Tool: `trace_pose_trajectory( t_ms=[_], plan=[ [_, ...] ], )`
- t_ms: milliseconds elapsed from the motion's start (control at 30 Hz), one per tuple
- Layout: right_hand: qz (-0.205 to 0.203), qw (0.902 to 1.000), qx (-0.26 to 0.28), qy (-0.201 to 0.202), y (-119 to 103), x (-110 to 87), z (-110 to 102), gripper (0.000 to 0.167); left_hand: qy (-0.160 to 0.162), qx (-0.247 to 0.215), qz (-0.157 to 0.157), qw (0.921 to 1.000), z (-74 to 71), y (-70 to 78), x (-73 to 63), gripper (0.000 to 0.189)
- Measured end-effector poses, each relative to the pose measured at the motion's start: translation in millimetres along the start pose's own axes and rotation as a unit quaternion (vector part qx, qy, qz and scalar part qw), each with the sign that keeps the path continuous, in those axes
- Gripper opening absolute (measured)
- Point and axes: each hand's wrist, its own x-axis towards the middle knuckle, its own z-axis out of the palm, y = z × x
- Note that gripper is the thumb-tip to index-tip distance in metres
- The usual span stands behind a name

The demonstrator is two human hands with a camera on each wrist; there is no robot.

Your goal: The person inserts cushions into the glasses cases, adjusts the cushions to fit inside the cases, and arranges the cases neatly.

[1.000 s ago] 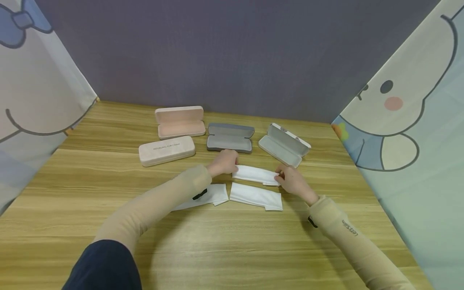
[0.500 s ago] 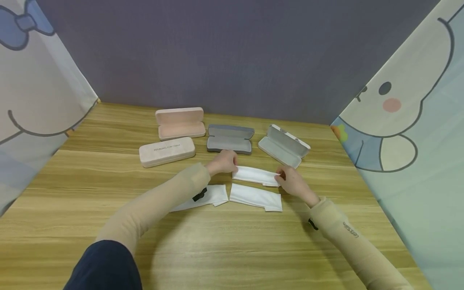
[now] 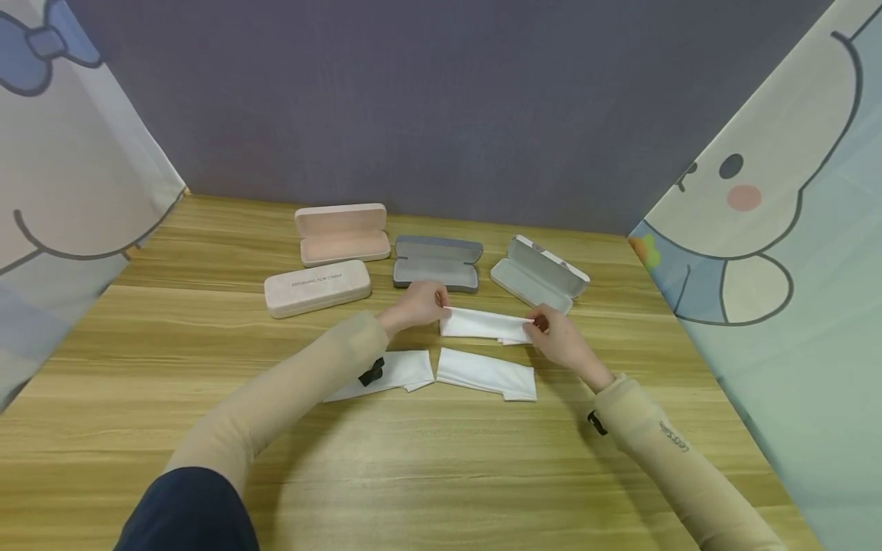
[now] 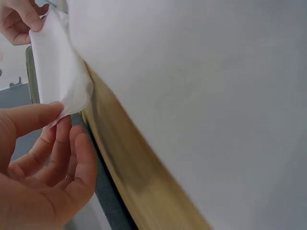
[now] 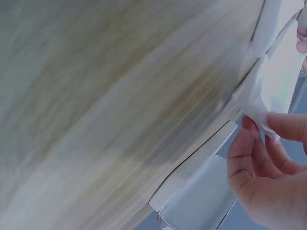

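A folded white cloth (image 3: 485,324) is stretched between my two hands, raised a little off the table. My left hand (image 3: 416,303) pinches its left end between thumb and fingertips, as the left wrist view shows on the cloth (image 4: 60,67). At the opposite end, my right hand (image 3: 561,338) pinches the corner; the right wrist view shows the thumb pressing it from the near side. Nearer to me lie two more folded cloths: one (image 3: 485,373) directly in front of the held one, and another (image 3: 412,369) partly hidden by my left forearm.
Behind my hands stand three open glasses cases: pink (image 3: 344,243), grey (image 3: 436,272) and pale grey-lined (image 3: 530,285), the last angled near my right hand. A closed pale case (image 3: 317,288) with lettering lies left. Fabric walls (image 3: 441,115) border the wooden table (image 3: 441,474).
Both hands have raised the held cloth slightly from the table, and it now looks straighter and tauter. The other cloths and the cases stay where they were.
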Motion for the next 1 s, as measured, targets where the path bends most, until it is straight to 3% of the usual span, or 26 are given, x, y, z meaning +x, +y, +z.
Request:
trace_pose_trajectory(
  t_ms=[533, 733, 1000],
  plan=[
    [-0.036, 0.9988, 0.023, 0.024, -11.5, 13.6, -5.8, 0.020, 0.045, -0.053, 0.002, 0.9976, -24.0, -3.9, -7.1, 0.010],
    [-0.037, 0.9985, 0.026, 0.029, -18.7, 23.5, -7.5, 0.022, 0.048, -0.064, 0.010, 0.9968, -36.6, -9.1, -2.7, 0.012],
    [-0.026, 0.9993, 0.024, 0.015, -29.8, 39.7, -7.1, 0.024, 0.066, -0.064, -0.007, 0.9957, -50.2, -17.0, -0.8, 0.012]
  ],
)
